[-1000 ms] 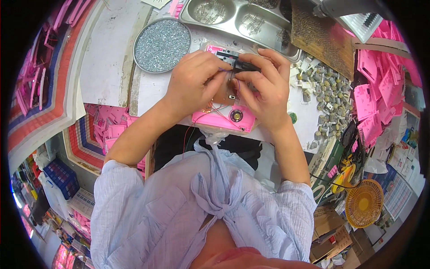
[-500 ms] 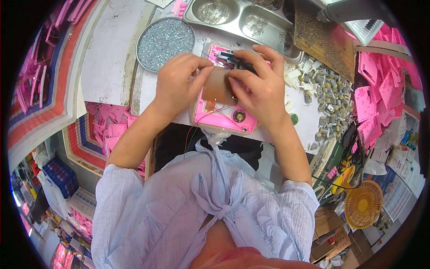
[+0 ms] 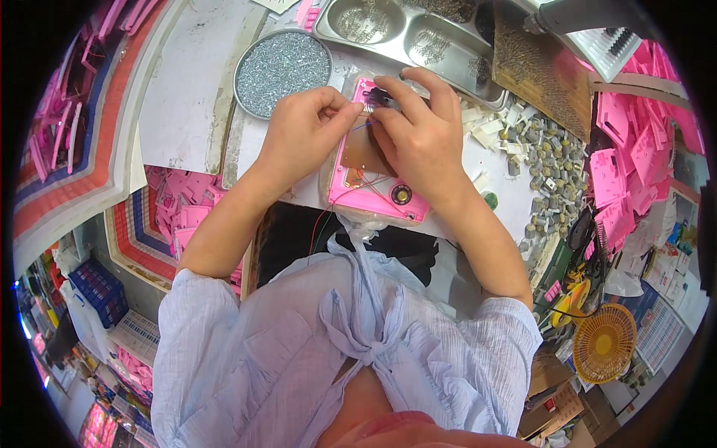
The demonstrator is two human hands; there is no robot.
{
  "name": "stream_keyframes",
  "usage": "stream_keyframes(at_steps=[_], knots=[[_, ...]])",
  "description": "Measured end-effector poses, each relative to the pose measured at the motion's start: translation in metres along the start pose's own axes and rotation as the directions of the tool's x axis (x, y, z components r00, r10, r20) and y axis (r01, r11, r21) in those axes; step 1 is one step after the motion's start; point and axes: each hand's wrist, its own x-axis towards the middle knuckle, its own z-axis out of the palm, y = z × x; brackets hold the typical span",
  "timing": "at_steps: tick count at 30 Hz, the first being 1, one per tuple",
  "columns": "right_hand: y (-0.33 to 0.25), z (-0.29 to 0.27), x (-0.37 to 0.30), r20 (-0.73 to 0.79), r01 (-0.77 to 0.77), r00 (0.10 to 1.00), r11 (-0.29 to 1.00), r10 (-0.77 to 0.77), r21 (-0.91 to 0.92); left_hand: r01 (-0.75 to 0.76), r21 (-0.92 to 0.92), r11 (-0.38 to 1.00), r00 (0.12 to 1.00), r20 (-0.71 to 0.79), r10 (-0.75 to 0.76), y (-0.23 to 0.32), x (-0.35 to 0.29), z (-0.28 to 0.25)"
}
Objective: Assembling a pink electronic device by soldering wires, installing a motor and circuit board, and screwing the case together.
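Observation:
A pink plastic housing (image 3: 364,200) rests on the worktable, wrapped at its edges by clear film. A brown circuit board (image 3: 364,153) lies inside it, with a round black speaker-like part (image 3: 401,195) at the near right. Loose red and green wires trail off the housing toward me. At the board's far edge my left hand (image 3: 310,131) pinches a thin wire between thumb and forefinger. My right hand (image 3: 424,145) bends over the board's right side, its thumb and forefinger closed close to the left fingertips; what they hold is hidden. Just beyond is a black part (image 3: 379,97), partly covered.
A round metal dish (image 3: 282,75) of small screws stands at the far left, a steel compartment tray (image 3: 441,56) beyond the hands. Small motors (image 3: 549,172) lie heaped to the right. Pink housings (image 3: 616,175) pile up farther right, above a yellow basket (image 3: 605,343).
My right hand has shifted left and away from me, with its fingers closer to the left fingertips. A blue wire now shows across the board. The housing sits slightly farther right in the picture.

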Motion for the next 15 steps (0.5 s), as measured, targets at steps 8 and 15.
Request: stream_keyframes(at_steps=[8,15], knots=[[0.002,-0.006,-0.009,0.024,-0.059,0.998,0.998,0.058,0.010,0.011,0.080,0.997,1.000,-0.026,-0.009,0.005,0.002,-0.004],[0.006,-0.010,-0.012,0.046,-0.067,0.997,0.994,0.064,0.083,0.033,-0.019,0.999,0.999,-0.008,-0.033,0.001,-0.002,-0.004]])
